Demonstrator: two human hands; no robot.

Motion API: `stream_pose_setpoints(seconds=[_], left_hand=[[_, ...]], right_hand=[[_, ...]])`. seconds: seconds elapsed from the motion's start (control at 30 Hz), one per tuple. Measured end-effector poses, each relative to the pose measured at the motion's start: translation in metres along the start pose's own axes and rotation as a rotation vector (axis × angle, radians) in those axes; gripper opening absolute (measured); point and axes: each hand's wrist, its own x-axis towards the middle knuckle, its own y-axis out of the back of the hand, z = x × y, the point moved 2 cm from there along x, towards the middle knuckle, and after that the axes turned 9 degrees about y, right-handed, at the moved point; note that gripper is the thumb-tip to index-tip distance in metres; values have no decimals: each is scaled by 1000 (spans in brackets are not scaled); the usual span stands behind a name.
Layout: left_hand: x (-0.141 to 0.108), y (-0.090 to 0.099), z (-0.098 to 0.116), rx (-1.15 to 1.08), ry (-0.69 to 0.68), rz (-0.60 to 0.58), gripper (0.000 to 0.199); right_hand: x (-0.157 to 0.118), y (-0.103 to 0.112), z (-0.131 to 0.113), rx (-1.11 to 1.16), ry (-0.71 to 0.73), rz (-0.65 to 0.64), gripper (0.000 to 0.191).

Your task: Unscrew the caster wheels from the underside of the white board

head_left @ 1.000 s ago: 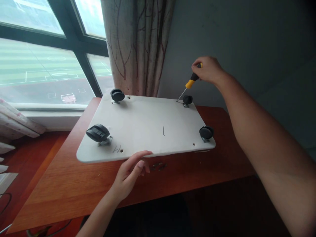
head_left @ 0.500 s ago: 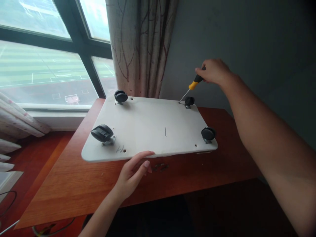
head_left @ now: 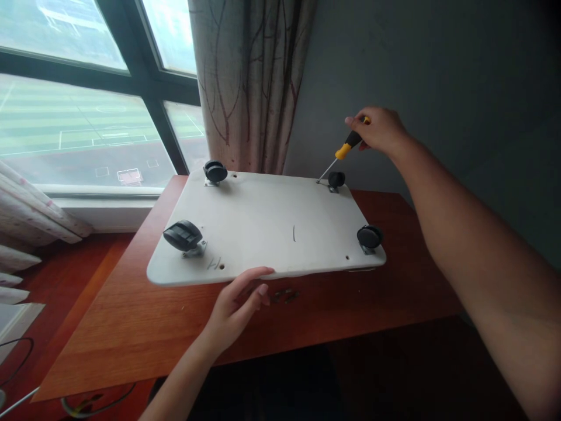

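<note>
A white board (head_left: pixel 263 225) lies on the brown table with black casters on its upper face, one near each corner. My right hand (head_left: pixel 380 126) is closed round the black-and-yellow screwdriver (head_left: pixel 344 150), whose shaft slants down to the left. Its tip meets the board at the far edge, just left of the far-right caster (head_left: pixel 336 179); any screw there is too small to make out. At the near edge, my left hand (head_left: pixel 236 310) rests its stretched index finger along the board, with the thumb apart; its other fingers are partly hidden.
Several small metal screws (head_left: pixel 284 296) lie on the table (head_left: pixel 144 333) in front of the board. A patterned curtain (head_left: pixel 252 88) and a grey wall stand behind it. The window (head_left: pixel 65 128) is on the left. Cables (head_left: pixel 99 412) show below the table's left end.
My right hand has turned slightly on the screwdriver handle, and the yellow end of the handle now shows. The tip stays at the same spot. My left hand has hardly moved.
</note>
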Motion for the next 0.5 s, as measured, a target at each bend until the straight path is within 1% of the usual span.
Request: stream_pose_setpoints(seconds=[0.1,0.13,0.2,0.27,0.33,0.43,0.5], left_hand=[[0,0,0,-2,2,-2,30],[0,0,0,-3,3,0,30],[0,1,0,-3,3,2,30],[0,1,0,-2,3,1,30],[-1,1,1,-2,2,-1,31],[-1,1,1,-4,10,1,31],[-1,1,2,-6,13,1,32]], right_hand=[[1,-1,-5,-11,14,-11,26],[1,-1,-7,8,19,-22,25],[0,-2,-10,67,33,-35,32],[-1,-2,-13,88,37,-17,33],[-4,-2,-14,-15,43,45,29],[-5,-1,-12,-258,61,143,45],[-2,-3,-9,-274,112,103,41]])
